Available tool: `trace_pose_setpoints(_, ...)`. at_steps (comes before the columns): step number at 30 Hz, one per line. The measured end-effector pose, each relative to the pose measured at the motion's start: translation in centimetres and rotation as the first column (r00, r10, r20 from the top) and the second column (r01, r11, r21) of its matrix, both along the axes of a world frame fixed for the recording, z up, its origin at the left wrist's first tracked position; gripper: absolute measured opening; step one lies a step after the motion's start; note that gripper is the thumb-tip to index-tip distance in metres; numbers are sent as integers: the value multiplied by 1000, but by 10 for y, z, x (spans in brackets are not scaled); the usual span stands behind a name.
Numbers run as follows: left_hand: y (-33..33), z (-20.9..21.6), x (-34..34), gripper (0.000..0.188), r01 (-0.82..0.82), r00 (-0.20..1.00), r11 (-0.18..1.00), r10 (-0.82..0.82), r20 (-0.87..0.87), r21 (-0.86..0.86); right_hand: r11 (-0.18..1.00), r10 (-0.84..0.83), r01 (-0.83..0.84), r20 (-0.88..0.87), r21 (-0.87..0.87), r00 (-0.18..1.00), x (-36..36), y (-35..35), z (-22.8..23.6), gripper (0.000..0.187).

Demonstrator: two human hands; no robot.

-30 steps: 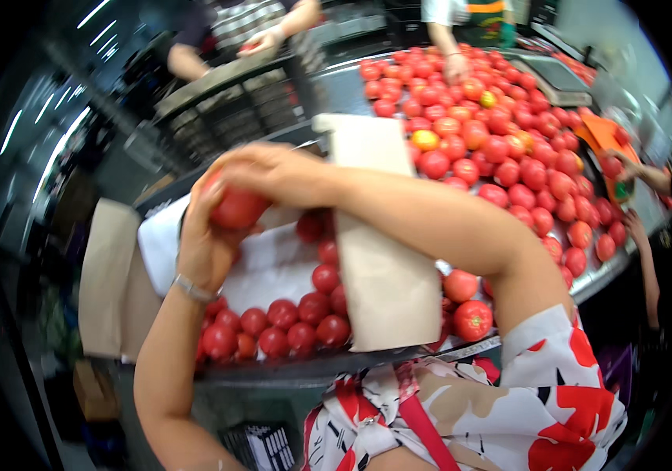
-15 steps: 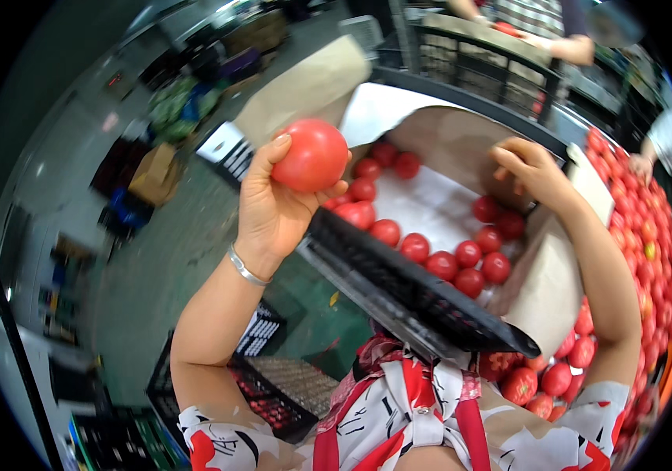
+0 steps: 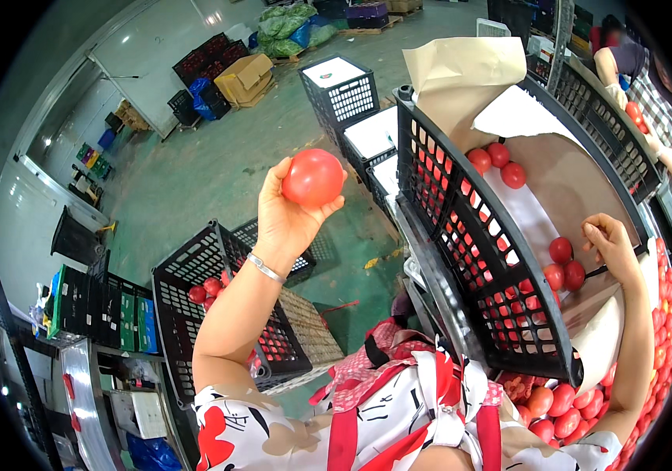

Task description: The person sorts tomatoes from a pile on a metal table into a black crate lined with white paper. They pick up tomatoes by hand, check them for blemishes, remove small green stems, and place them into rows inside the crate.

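Head view: the landmark is the slatted black crate, lined with brown paper, at the person's right. The large red tomato is to the left of this crate, outside its left wall, held up in the left hand. The thumb presses on the tomato's left side and the fingers curl under and along its right, pinching it with its upper face uncovered. It is close to round; no long axis can be made out. It lies directly beyond the left palm, toward the fingertips; the left hand is plainly the nearer, the right being well apart across the crate wall. The right hand is over the crate's interior near its right side, fingers loosely bent, nothing seen in them; contact with the paper cannot be confirmed. Near it, inside the crate, sits a small cluster of tomatoes; another group of tomatoes lies toward the crate's far end. Loose tomatoes are heaped at the crate's near end and along its right. A second black crate, also holding tomatoes, stands to its left.
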State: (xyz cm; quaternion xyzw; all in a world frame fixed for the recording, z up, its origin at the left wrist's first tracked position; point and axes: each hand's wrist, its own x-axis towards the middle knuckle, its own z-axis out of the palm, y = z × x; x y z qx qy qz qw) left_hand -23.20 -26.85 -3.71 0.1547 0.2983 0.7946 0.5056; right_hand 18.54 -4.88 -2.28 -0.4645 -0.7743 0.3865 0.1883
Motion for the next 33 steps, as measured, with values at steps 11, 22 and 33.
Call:
trace_pose_setpoints(11,11,3,2,48,138,989,990,-139,46,24,998,47,-51,132,29,990,-18,-15,16,17)
trace_pose_setpoints(22,74,69,142,57,291,861,907,-387,-329,-305,425,392,153,-334,892,857,-57,-85,38,52)
trace_pose_setpoints(33,65,86,258,57,882,293,433,-814,-501,-188,210,117,434,-463,876,878,25,-164,32,42)
